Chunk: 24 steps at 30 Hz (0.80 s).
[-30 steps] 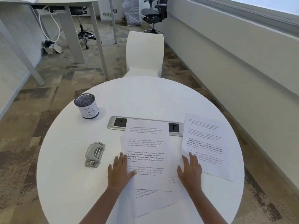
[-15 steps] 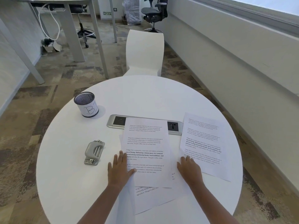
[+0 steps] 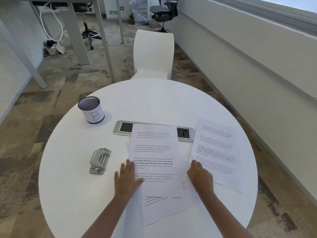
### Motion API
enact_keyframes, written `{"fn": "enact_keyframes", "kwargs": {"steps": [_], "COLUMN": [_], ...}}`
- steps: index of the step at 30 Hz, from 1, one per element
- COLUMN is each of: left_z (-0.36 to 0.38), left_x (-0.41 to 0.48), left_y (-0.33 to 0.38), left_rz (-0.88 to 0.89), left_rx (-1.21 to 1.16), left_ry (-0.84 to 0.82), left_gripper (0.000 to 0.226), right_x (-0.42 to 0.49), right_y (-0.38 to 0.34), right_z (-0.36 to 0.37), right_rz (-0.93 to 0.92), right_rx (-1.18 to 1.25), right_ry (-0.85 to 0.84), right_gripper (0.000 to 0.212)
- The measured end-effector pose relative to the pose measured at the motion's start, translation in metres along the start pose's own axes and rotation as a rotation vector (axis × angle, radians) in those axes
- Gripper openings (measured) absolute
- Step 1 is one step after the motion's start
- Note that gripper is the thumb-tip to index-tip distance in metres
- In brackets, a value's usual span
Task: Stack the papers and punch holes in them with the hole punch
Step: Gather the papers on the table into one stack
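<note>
A loose pile of printed papers (image 3: 155, 155) lies askew in the middle of the round white table (image 3: 72, 194), one sheet skewed out underneath. My left hand (image 3: 127, 179) rests flat on the pile's left edge, fingers spread. A separate printed sheet (image 3: 217, 152) lies to the right. My right hand (image 3: 199, 176) touches that sheet's left edge with fingers curled; whether it pinches the sheet I cannot tell. The grey metal hole punch (image 3: 99, 160) sits to the left of the pile, apart from both hands.
A mesh pen cup (image 3: 91, 109) labelled "B1" stands at the back left. A silver socket panel (image 3: 186, 134) is set into the table, partly under the pile. A white chair (image 3: 153, 54) stands behind the table; a wall runs along the right.
My right hand has moved right from the table beside the pile to the separate sheet's left edge and curled its fingers. My left hand has stayed on the pile.
</note>
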<state>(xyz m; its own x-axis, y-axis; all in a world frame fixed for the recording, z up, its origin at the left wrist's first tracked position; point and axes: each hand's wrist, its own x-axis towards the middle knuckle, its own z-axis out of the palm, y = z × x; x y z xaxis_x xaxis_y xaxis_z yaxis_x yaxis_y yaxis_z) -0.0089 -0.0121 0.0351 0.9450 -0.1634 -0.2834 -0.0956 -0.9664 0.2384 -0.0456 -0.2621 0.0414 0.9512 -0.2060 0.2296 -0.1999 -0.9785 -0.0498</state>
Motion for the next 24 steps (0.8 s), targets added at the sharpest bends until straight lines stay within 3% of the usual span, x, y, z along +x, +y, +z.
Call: {"fn": "enact_keyframes", "kwargs": {"steps": [2,6,10,13,16,21,22,24], "left_z": [-0.001,0.001,-0.001,-0.01,-0.017,-0.023,-0.024,-0.026], "left_x": [-0.001,0.001,0.005,0.006,0.009,0.012,0.012,0.012], "left_y": [0.002,0.002,0.001,0.0,-0.002,-0.005,-0.004,-0.002], "left_rz": [0.008,0.0,-0.016,-0.042,-0.101,-0.141,-0.159,-0.233], "left_rx": [-0.019,-0.003,-0.015,-0.123,-0.285,-0.395,-0.41,-0.441], "left_ry": [0.037,0.039,0.004,0.036,0.089,0.067,0.062,0.057], "left_gripper": [0.083,0.082,0.077,0.054,0.035,0.037,0.038,0.04], "right_x": [0.0,-0.014,-0.036,-0.049,-0.056,-0.05,-0.047,-0.041], "right_y": [-0.006,-0.041,-0.083,-0.103,-0.112,-0.106,-0.101,-0.086], "right_z": [-0.007,-0.011,-0.004,0.006,0.016,0.009,0.005,0.0], "right_rz": [0.066,-0.036,-0.263,-0.444,-0.573,-0.709,-0.714,-0.547], "right_rx": [0.129,0.362,0.397,0.357,0.362,0.398,0.377,0.446], "right_ry": [0.107,0.102,-0.067,-0.125,-0.108,-0.051,-0.035,-0.007], "right_gripper": [0.008,0.02,0.018,0.021,0.024,0.008,0.006,0.021]}}
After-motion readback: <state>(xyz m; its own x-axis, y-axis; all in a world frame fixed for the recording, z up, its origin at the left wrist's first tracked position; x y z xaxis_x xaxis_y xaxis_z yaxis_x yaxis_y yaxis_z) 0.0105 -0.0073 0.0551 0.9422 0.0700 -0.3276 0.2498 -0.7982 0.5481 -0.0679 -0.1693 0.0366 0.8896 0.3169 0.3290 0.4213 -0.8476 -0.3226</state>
